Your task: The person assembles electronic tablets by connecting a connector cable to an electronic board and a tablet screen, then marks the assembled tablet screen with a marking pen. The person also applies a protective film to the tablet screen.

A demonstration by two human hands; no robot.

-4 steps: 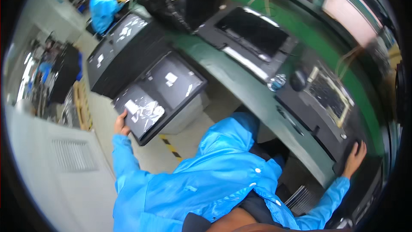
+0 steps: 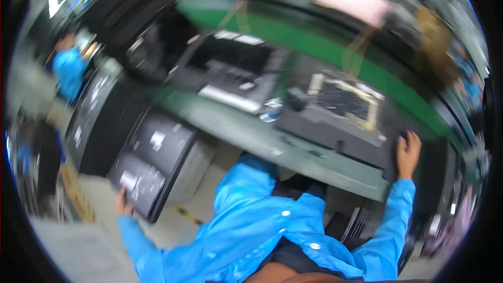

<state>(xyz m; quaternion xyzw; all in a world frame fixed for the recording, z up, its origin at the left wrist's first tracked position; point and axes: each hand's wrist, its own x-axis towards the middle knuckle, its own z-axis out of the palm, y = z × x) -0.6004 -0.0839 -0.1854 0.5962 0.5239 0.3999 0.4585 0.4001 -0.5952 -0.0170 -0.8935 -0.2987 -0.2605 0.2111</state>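
Observation:
At the lower left, my left hand (image 2: 123,203) is closed on the near edge of a black tray (image 2: 170,191), with its thumb on top. Dark flat panels (image 2: 165,136) with shiny film and white labels lie in this tray. On the right, my right hand (image 2: 408,154) has its fingers bent at the edge of a dark flat thing (image 2: 390,170), blurred and of a kind I cannot make out. Left of it, a black work mat (image 2: 309,123) bears a dark rectangular unit (image 2: 343,99) with a pale, tape-like frame.
The green-edged bench (image 2: 251,141) runs across the middle. Another mat on it carries a black panel (image 2: 228,55) and a white strip (image 2: 229,99). A clear and blue item (image 2: 270,112) lies between the mats. More black trays (image 2: 91,115) are stacked at left. A co-worker in blue (image 2: 69,71) is farther back.
The whole view has swung, so the bench and trays now sit farther left in it. My left hand stays at the tray, and my right hand stays at the bench's right end.

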